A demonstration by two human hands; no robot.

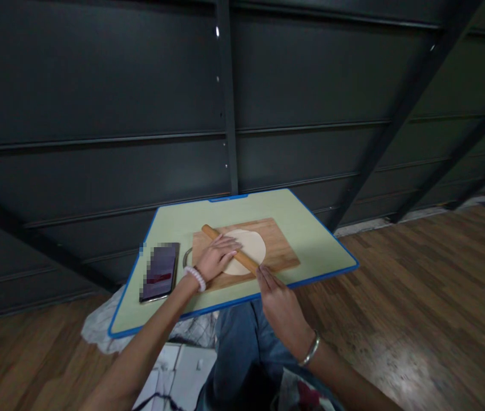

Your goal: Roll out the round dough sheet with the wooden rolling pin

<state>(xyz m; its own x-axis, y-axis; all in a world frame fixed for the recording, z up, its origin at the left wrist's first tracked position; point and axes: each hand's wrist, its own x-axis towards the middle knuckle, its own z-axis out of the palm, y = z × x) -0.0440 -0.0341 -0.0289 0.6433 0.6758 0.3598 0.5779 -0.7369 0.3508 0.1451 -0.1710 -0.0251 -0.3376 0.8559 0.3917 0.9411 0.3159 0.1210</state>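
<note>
A wooden rolling pin (246, 261) lies diagonally across a thin round sheet of dough (254, 245). The dough rests on a wooden board (281, 251) that has a curved handle at its left side. My left hand (215, 258) lies with its fingers stretched out across the middle of the pin, palm down. At the pin's near end, my right hand (279, 302) is closed round it, just over the front edge of the board. A beaded bracelet circles my left wrist, and a metal bangle my right.
The board sits on a pale green tabletop (311, 228) with a blue rim. A phone (163, 274) lies at its left. Behind stands a dark panelled metal wall (140, 85). White boxes (186, 365) and a pale cloth (101, 325) are below, on a wooden floor (431, 285).
</note>
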